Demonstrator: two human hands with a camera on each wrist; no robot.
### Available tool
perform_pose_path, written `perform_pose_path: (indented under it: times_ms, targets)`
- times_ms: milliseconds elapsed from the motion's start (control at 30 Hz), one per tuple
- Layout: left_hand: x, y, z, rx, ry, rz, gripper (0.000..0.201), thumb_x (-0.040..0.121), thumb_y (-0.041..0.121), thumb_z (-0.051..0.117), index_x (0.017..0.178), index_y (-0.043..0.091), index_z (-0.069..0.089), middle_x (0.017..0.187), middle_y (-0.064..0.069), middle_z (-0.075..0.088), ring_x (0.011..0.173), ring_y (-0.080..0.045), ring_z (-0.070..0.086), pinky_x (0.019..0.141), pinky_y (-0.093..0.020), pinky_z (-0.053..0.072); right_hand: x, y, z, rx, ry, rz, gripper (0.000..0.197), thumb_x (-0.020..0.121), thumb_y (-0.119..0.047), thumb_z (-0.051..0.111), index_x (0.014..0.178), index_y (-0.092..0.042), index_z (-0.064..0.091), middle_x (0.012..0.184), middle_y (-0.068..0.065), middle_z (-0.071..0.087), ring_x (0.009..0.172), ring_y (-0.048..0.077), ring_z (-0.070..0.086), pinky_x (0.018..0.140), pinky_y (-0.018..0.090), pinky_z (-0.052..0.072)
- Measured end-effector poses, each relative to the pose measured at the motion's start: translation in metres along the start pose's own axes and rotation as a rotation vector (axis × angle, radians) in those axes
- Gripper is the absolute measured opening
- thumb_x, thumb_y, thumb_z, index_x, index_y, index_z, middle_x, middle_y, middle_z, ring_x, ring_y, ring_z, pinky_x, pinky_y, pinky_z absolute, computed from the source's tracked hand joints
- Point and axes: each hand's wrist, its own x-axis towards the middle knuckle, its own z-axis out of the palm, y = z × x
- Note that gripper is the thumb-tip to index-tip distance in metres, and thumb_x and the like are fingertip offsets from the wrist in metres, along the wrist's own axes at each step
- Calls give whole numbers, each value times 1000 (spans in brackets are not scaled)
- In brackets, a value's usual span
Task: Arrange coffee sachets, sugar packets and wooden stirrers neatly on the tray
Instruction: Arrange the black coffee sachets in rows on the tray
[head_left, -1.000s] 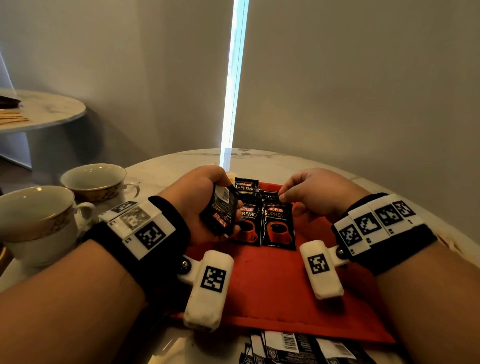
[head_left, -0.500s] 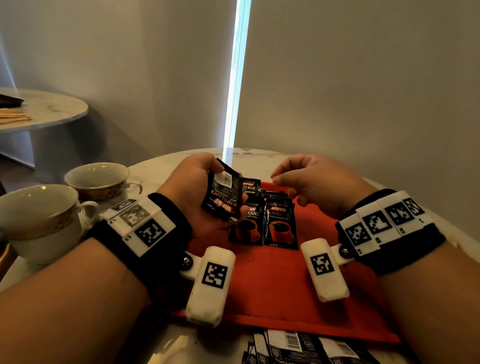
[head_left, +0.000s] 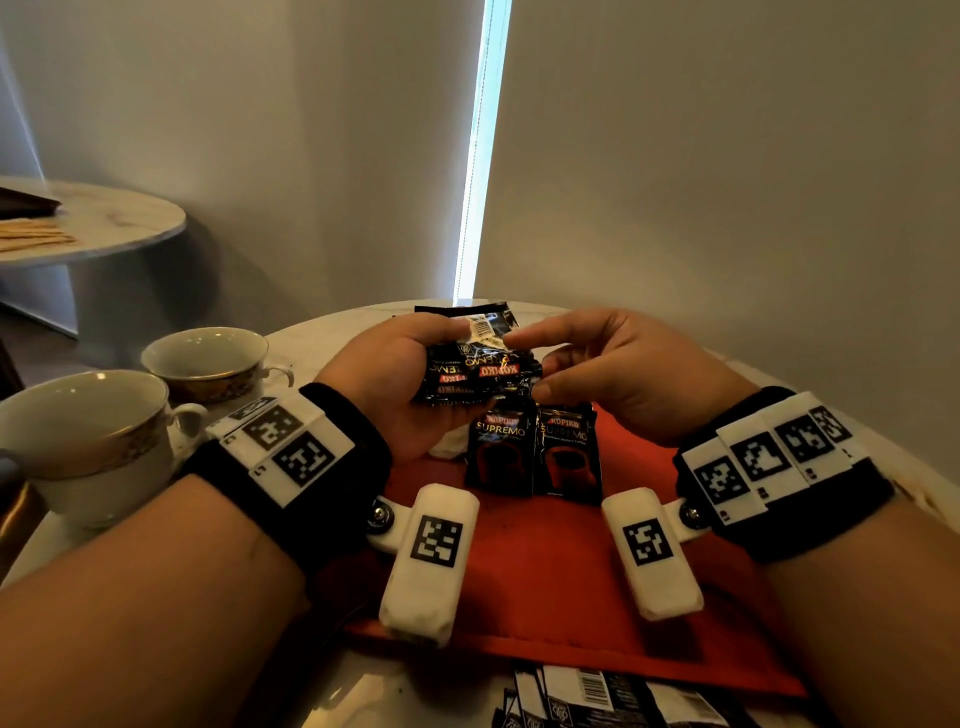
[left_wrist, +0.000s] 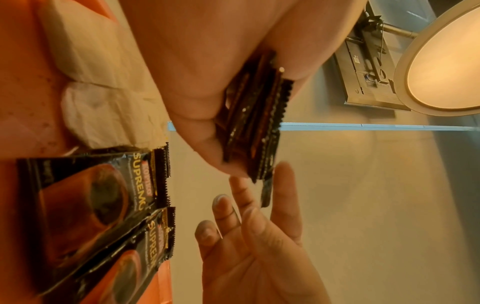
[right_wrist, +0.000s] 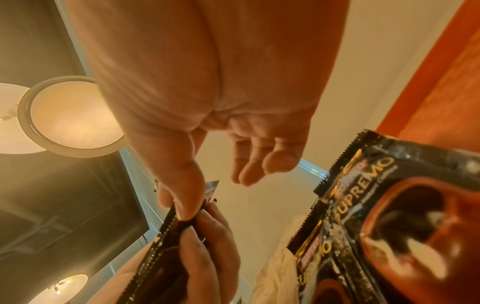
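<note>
Head cam: the left hand (head_left: 400, 379) has its fingers wrapped round a small stack of black coffee sachets (head_left: 475, 364), held upside down, so "KOPIKO" in red and part of "SUPREMO" read inverted, with a barcode up top. The right hand (head_left: 618, 374) is pinching the stack's right edge, thumb on top. Half a second ago that hand was apart from the stack with its fingers bunched up, and the stack sat lower. Two more sachets (head_left: 535, 452) lie flat side by side on the red tray (head_left: 519, 582), both reading "KOPIKO SUPREMO". Two gold-rimmed teacups (head_left: 88, 431) sit left of the tray.

Left wrist cam: stack seen edge-on in the left hand's grip (left_wrist: 249, 123); white packets (left_wrist: 103, 82) lie on the tray beside the two flat sachets.

Right wrist cam: right thumb (right_wrist: 182, 185) pressing the stack's corner, other fingers loosely bent; "SUPREMO" readable on the tray sachet (right_wrist: 376, 205).
</note>
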Motion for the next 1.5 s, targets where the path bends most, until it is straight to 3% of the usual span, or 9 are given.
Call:
perform_pose_path:
  times_ms: [200, 400, 567, 700, 833, 1000, 1167, 1333, 1500]
  targets:
    - [1, 0, -1, -3, -25, -19, 25, 100, 17, 46, 118, 5, 58, 81, -12, 73, 63, -23, 72, 59, -30, 55, -1, 0, 5, -80, 49, -58, 34, 69, -12, 78, 97, -31, 81, 96, 35, 59, 88, 38, 58, 93, 62, 50]
    - [3, -2, -3, -56, -27, -66, 36, 98, 28, 49, 125, 7, 59, 98, -13, 68, 78, -27, 69, 65, -36, 56, -1, -1, 6, -184, 194, -106, 21, 94, -19, 67, 91, -36, 80, 85, -9, 74, 71, 6, 57, 78, 39, 47]
    - [3, -3, -3, -35, -83, -149, 30, 96, 31, 52, 115, 7, 56, 90, -16, 69, 65, -29, 71, 55, -35, 56, 1, -3, 7, -149, 475, -195, 19, 99, -22, 60, 89, -30, 74, 81, 2, 65, 69, 20, 53, 67, 38, 48]
    - [3, -3, -4, -51, -30, -98, 20, 90, 9, 43, 108, 7, 52, 88, -15, 64, 67, -26, 69, 57, -35, 56, 5, -3, 1, -30, 620, -185, 15, 99, -23, 60, 86, -22, 69, 79, 3, 70, 67, 21, 61, 58, 33, 51]
    - [7, -2, -6, -113, -7, -16, 36, 90, 0, 40, 120, 12, 56, 99, -13, 63, 80, -23, 63, 62, -34, 53, 6, -2, 2, 150, 526, -29, 7, 96, -16, 64, 90, -14, 68, 84, 8, 76, 78, 27, 74, 65, 39, 61]
    - [1, -8, -1, 25, -122, 12, 48, 84, 15, 74, 127, 6, 57, 93, -13, 63, 66, -21, 63, 49, -31, 52, 8, -1, 12, 177, 408, -6, 3, 92, -9, 66, 92, -8, 69, 82, 10, 75, 74, 24, 73, 62, 32, 59]
    - [-3, -6, 2, 32, -117, 49, 37, 90, -4, 59, 123, 11, 60, 103, -29, 64, 57, -34, 66, 35, -32, 47, 4, -4, 16, 107, 230, -5, 7, 88, -10, 70, 94, -11, 72, 85, 7, 74, 76, 22, 70, 61, 32, 55]
    - [1, -5, -1, 45, -84, 84, 35, 84, -3, 65, 116, 11, 64, 101, -25, 70, 80, -41, 71, 62, -46, 61, 2, -5, 16, 50, 176, 18, 13, 80, -4, 75, 88, -13, 72, 89, 11, 74, 82, 30, 67, 63, 35, 49]
    - [4, -5, -3, 46, -89, 54, 21, 86, 2, 67, 103, 13, 64, 91, -18, 70, 77, -38, 71, 65, -47, 58, 2, -7, 19, 86, 145, 147, 13, 68, -10, 77, 73, -10, 65, 76, 12, 68, 73, 27, 64, 63, 34, 51]
